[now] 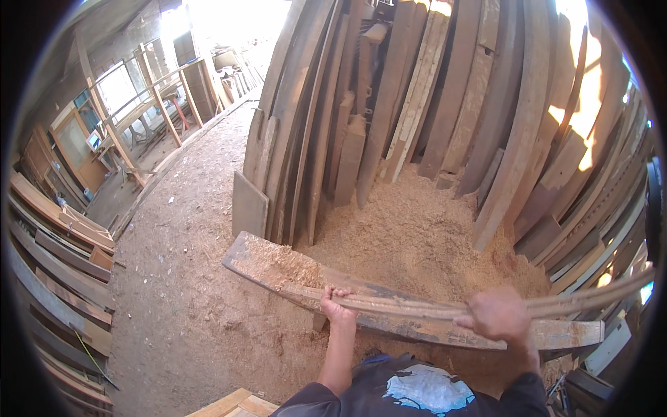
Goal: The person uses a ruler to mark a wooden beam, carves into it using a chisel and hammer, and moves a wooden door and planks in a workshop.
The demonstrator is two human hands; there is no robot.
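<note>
A long, narrow wooden strip [410, 306] with grooves along it lies lengthwise over a thick, worn plank [563, 335] in front of me. The strip's right end runs past the plank toward the right rim. My left hand [338, 304] is closed round the strip near its left end, fingers curled over the far edge. Farther right, my right hand [499, 314] is closed in a fist on top of the strip, blurred by motion. Whatever is under its fingers is hidden. A heap of wood shavings [292, 264] covers the plank's left end.
Tall boards [514, 118] lean upright beyond the plank, with a deep pile of shavings [417, 222] at their feet. Stacked planks [62, 278] lie at the left. A wooden frame [163, 104] stands at the far left. Pale boards [236, 404] sit near my left side.
</note>
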